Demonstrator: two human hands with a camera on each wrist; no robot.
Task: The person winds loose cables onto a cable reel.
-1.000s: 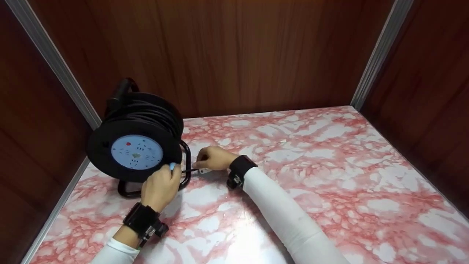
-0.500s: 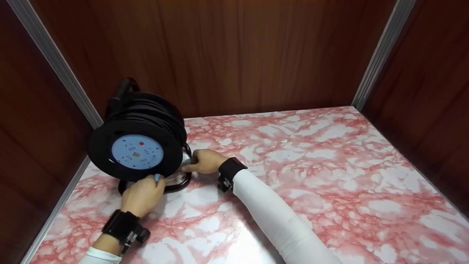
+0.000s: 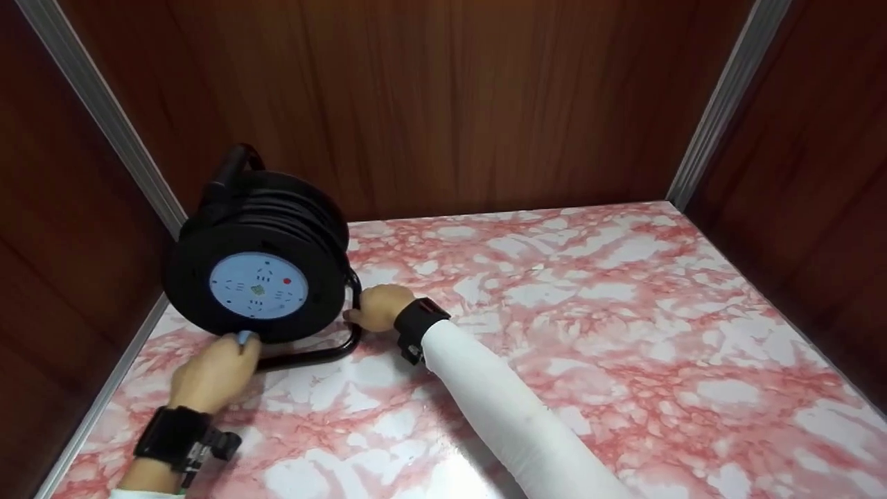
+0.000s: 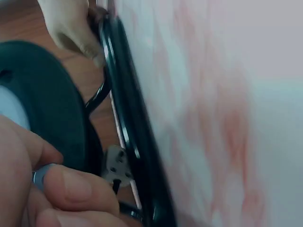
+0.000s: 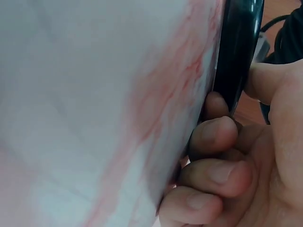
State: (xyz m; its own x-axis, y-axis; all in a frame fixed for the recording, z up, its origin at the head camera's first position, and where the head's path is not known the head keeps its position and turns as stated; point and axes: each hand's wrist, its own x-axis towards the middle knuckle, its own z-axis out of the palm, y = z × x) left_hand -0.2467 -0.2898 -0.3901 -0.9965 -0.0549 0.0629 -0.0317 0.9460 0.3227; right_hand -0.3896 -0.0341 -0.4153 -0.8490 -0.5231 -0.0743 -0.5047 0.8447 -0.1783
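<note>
A black cable reel (image 3: 190,284) with coiled black cable (image 3: 277,208) stands at the left of the table. On its front is a light blue socket panel (image 3: 258,285) with a red button. My left hand (image 3: 215,374) pinches a small light blue knob (image 3: 244,337) at the reel's lower rim. My right hand (image 3: 383,307) grips the right side of the black tubular stand (image 3: 305,358). In the right wrist view, its fingers (image 5: 213,177) curl at the tube. A pale plug (image 4: 117,165) hangs between the reel and the stand in the left wrist view.
The table (image 3: 589,312) has a red and white marbled top. Dark wood-look panels (image 3: 485,104) rise behind it and on both sides, with grey metal strips (image 3: 721,90) in the corners. The reel stands close to the left panel (image 3: 83,208).
My left hand has swung left along the lower rim with the knob, and the reel has turned clockwise. My right hand has moved left from the plug and cable end to the stand.
</note>
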